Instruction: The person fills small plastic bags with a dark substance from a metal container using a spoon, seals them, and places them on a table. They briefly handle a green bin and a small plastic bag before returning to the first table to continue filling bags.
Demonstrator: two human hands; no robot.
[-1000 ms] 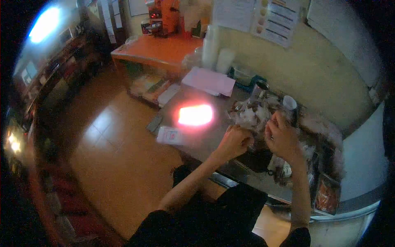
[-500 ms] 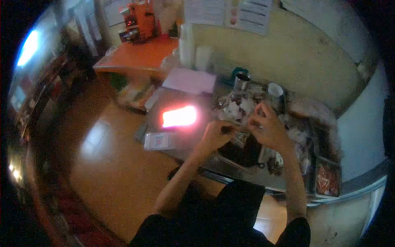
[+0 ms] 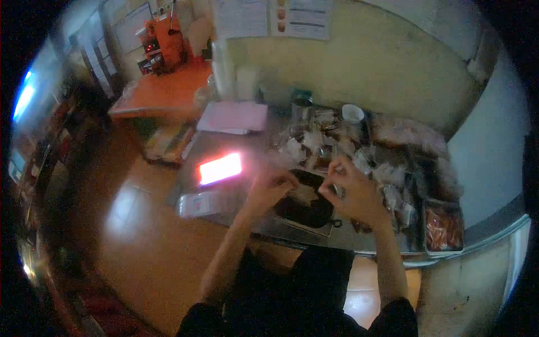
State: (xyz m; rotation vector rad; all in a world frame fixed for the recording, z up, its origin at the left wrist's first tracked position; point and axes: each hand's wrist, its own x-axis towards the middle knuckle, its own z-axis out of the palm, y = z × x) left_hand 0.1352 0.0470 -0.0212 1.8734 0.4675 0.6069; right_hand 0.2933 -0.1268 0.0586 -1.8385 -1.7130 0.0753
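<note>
Over a black tray (image 3: 317, 216) on the grey counter, my two hands face each other a short way apart. My left hand (image 3: 271, 188), blurred, has its fingers curled in at the tray's left side. Above its right side, my right hand (image 3: 353, 188) has thumb and forefinger brought together. A pale, see-through piece, like a small plastic bag (image 3: 306, 195), shows between the hands against the black tray. Whether either hand grips it is too blurred to make out. Just behind lie crumpled clear plastic bags (image 3: 295, 150).
A brightly lit display (image 3: 220, 168) and a clear flat box (image 3: 196, 204) sit at left, with pink paper (image 3: 233, 117) behind. A white cup (image 3: 352, 113) and metal can (image 3: 301, 106) stand at the back. A tray of reddish packets (image 3: 443, 229) sits at right.
The camera view has shifted, moving the counter left in the picture. My hands have moved lower and farther apart over the black tray, and the small clear packet between them is now less distinct.
</note>
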